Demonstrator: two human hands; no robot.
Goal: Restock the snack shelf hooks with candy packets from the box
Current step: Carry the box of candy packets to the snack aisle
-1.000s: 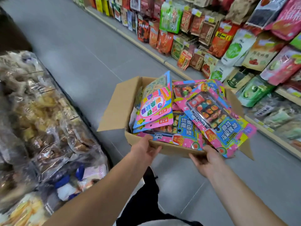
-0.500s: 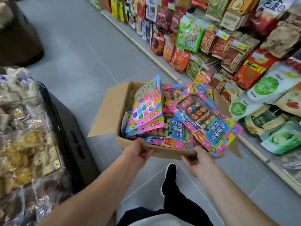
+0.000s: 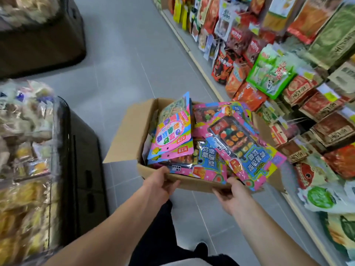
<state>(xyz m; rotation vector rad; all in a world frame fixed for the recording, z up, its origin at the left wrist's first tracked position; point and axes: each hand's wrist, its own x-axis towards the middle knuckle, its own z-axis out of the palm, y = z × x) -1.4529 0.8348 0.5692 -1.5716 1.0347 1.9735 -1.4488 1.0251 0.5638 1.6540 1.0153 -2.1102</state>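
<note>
I hold an open cardboard box (image 3: 126, 135) in front of me above the aisle floor. My left hand (image 3: 160, 186) grips its near edge on the left; my right hand (image 3: 231, 196) grips the near edge on the right. The box is heaped with several bright pink and blue candy packets (image 3: 247, 150); one pink packet (image 3: 172, 131) stands upright at the left. The snack shelf (image 3: 299, 89) on my right hangs full of packets on hooks.
A dark display bin (image 3: 84, 150) with bagged snacks (image 3: 25, 150) stands close on my left. Another dark bin (image 3: 42, 41) sits farther back left. Grey tiled floor (image 3: 124, 64) runs between them and the shelf base (image 3: 194, 56). My black shoe (image 3: 200, 248) is below.
I have walked forward along the aisle carrying the box. The left bin has slid back beside me and the shelf packets have come closer on the right. Both hands keep their grip.
</note>
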